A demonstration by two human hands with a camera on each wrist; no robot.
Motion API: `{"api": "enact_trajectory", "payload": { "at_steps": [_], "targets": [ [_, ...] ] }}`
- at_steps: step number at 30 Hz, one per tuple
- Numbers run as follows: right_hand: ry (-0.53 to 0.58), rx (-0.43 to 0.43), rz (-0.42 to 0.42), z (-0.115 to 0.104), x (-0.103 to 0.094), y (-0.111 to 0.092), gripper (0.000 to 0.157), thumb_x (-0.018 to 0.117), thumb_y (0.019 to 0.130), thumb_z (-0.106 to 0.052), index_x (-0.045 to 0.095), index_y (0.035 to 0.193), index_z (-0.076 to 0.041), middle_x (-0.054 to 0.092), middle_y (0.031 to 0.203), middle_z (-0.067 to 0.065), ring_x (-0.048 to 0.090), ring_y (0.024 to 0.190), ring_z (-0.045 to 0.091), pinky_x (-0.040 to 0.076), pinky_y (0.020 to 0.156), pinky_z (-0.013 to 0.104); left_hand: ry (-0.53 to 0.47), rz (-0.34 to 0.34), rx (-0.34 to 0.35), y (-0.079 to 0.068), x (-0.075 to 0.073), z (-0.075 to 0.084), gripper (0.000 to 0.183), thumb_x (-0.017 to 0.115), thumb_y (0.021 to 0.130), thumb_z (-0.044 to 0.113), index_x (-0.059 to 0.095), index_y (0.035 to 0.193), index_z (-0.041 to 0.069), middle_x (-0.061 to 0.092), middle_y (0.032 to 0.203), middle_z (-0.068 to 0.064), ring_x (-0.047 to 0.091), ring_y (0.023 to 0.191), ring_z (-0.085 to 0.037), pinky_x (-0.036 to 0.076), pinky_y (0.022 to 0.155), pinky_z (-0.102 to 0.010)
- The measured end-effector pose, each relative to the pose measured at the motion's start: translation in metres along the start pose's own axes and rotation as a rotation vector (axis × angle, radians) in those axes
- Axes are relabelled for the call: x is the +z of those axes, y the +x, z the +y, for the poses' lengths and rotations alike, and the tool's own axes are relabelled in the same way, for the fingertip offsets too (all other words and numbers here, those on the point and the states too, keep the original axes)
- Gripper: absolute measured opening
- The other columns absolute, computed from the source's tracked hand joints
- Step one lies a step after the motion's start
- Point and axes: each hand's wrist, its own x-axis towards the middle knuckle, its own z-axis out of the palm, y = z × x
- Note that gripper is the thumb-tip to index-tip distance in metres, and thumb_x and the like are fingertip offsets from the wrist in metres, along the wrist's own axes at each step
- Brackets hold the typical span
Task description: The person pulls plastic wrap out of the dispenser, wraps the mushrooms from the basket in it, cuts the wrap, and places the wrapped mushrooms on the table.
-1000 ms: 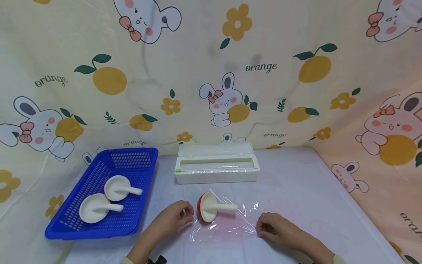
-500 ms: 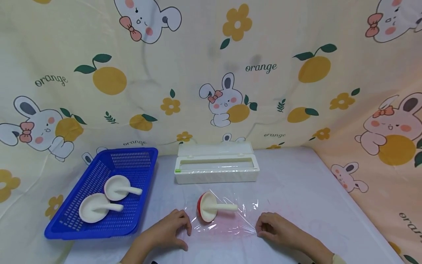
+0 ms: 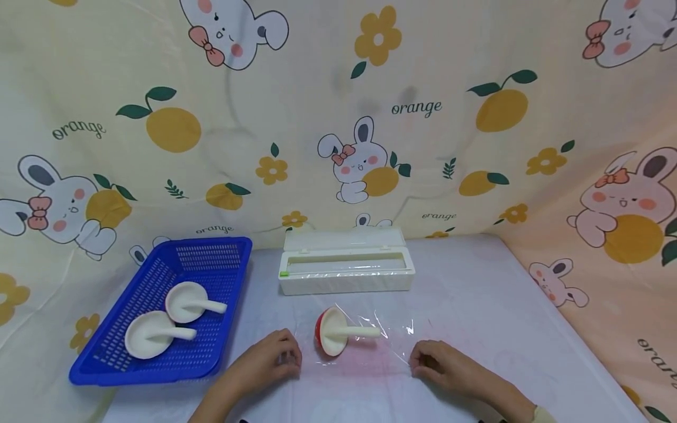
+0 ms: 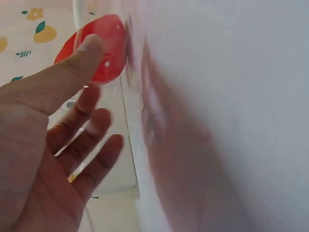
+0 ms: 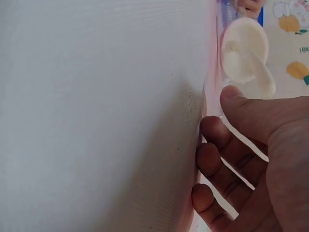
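Backdrop reads "orange"; left hand, right hand flank mushroom on film, thumbs apart from fingertips.

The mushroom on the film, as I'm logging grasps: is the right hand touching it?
Apart: the head view shows film between the right hand and the mushroom.

Table: white-topped surface, faintly pink in patches.
Back wall: a cream fabric sheet hanging behind the table, lightly creased.
Print: white rabbits, oranges, yellow flowers, green sprigs, the lettering "orange".
Side walls: matching printed fabric left and right of the table.
Light: soft, peachier on the fabric right of the table, paler to its left.
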Motion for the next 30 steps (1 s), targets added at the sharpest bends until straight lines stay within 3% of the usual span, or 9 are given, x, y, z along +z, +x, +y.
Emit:
{"api": "enact_trajectory", "payload": {
  "at_steps": [7, 15, 21, 25, 30],
  "targets": [
    [0.064, 0.022, 0.007, 0.0, -0.002, -0.001, 0.007, 0.07, 0.106, -0.015, 0.064, 0.108, -0.019, 0.068, 0.1, -0.008, 0.06, 0.09, 0.0, 0.055, 0.076, 0.023, 0.033, 0.075, -0.055, 0.006, -0.006, 0.004, 0.016, 0.082, 0.097, 0.022, 0.071, 0.098, 0.033, 0.058, 0.099, 0.017, 0.057, 0.09, -0.001, 0.053, 0.075, -0.023],
    [0.04, 0.038, 0.078, -0.004, -0.008, 0.0, 0.014, 0.072, 0.104, -0.013, 0.062, 0.107, -0.022, 0.066, 0.092, -0.007, 0.058, 0.082, 0.0, 0.053, 0.067, 0.021, 0.016, 0.139, -0.091, 0.012, -0.013, 0.006, 0.012, 0.08, 0.099, 0.027, 0.072, 0.101, 0.035, 0.054, 0.086, 0.017, 0.051, 0.08, 0.0, 0.047, 0.068, -0.021],
    [0.007, -0.035, 0.142, -0.008, -0.014, 0.007, 0.018, 0.072, 0.102, -0.003, 0.063, 0.106, -0.017, 0.066, 0.09, -0.005, 0.059, 0.081, 0.002, 0.052, 0.067, 0.021, 0.088, 0.27, -0.017, 0.017, -0.015, 0.006, 0.011, 0.081, 0.098, 0.024, 0.073, 0.102, 0.031, 0.057, 0.086, 0.022, 0.051, 0.075, 0.002, 0.047, 0.064, -0.02],
    [0.005, -0.06, 0.168, -0.009, -0.016, 0.013, 0.017, 0.072, 0.101, -0.002, 0.063, 0.106, -0.016, 0.066, 0.091, -0.005, 0.059, 0.079, 0.004, 0.052, 0.065, 0.022, 0.108, 0.345, -0.057, 0.023, -0.014, 0.01, 0.01, 0.081, 0.098, 0.026, 0.073, 0.101, 0.032, 0.058, 0.086, 0.024, 0.05, 0.072, 0.004, 0.047, 0.061, -0.02],
    [0.019, -0.016, 0.199, -0.01, -0.018, 0.018, 0.011, 0.072, 0.103, -0.006, 0.064, 0.105, -0.013, 0.066, 0.089, -0.008, 0.059, 0.078, 0.004, 0.05, 0.064, 0.023, 0.025, 0.424, -0.09, 0.036, -0.011, 0.013, 0.013, 0.08, 0.098, 0.015, 0.073, 0.1, 0.025, 0.062, 0.088, 0.016, 0.057, 0.074, -0.001, 0.054, 0.065, -0.023]
  ]
}}
